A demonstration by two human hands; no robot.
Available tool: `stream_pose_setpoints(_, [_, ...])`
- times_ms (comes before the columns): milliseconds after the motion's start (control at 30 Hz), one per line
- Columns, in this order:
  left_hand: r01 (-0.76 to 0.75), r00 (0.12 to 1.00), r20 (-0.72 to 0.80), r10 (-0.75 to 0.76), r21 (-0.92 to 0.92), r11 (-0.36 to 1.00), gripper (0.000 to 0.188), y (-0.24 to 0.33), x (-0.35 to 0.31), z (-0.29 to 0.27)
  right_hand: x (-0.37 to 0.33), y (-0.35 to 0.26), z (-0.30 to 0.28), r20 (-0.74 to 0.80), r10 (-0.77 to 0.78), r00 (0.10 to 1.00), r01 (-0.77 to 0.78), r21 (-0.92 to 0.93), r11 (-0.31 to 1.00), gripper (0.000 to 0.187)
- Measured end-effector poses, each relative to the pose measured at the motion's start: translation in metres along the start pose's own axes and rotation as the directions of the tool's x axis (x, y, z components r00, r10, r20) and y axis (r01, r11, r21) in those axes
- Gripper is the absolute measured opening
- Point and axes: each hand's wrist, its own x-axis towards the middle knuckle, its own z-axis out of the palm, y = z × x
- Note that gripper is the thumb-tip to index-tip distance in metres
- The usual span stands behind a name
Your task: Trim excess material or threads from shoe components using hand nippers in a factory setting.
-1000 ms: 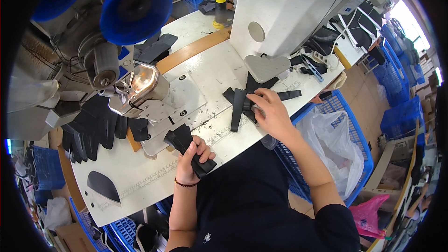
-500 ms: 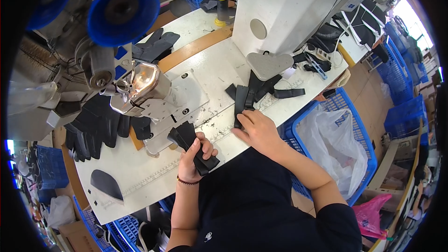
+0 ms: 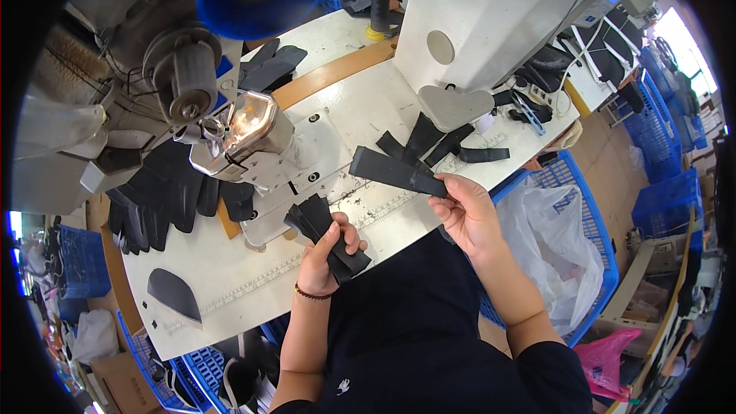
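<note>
Lifting away from the loose pile since half a second ago, the right hand (image 3: 469, 213) is now holding up one black strip (image 3: 391, 173), which is pointing leftward instead of lying toward the table edge. Thumb and forefinger are pinching together on its right end; the remaining fingers are curling loosely below. Strip is looking flat, matte and smooth, widening toward its far end, and is passing in front of the pile from this view. Left hand (image 3: 330, 255) is staying about where it was, fingers clamping round a black bundle (image 3: 310, 217) of similar strips, stacked and fanning slightly at the upper end; a beaded bracelet (image 3: 313, 293) is circling that wrist. Remaining loose strips (image 3: 423, 138) are lying crossed on the white tabletop (image 3: 230, 267), near a rounded, triangular grey pad (image 3: 456, 107). Dark lint and scraps are speckling the glossy surface; a printed ruler scale is running along the near edge. Left of centre, a shiny faceted metal machine head (image 3: 257, 119) is catching warm light, with dark tongue-shaped pieces (image 3: 161, 192) overlapping beside it. One half-oval grey piece (image 3: 174, 294) is lying alone at the left. Beyond the right forearm, a crinkled translucent bag (image 3: 548, 241) is lining a blue lattice basket (image 3: 611, 261).
</note>
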Motion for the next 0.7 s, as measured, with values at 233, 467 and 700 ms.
stream_pose_setpoints(233, [-0.014,1.000,0.000,0.014,0.001,1.000,0.018,0.000,0.000,0.001,-0.003,0.002,0.013,0.035,0.002,0.999,-0.001,-0.020,1.000,0.021])
stream_pose_setpoints(467, [-0.013,1.000,0.003,0.013,-0.015,1.000,0.017,0.000,-0.001,0.002,-0.006,0.008,0.014,0.018,-0.047,0.999,0.048,-0.102,0.994,0.021])
stream_pose_setpoints(700, [-0.039,0.999,0.023,0.039,0.004,0.999,0.025,-0.002,-0.001,0.000,-0.010,0.025,0.022,0.070,-0.252,0.965,0.259,-0.393,0.882,0.017])
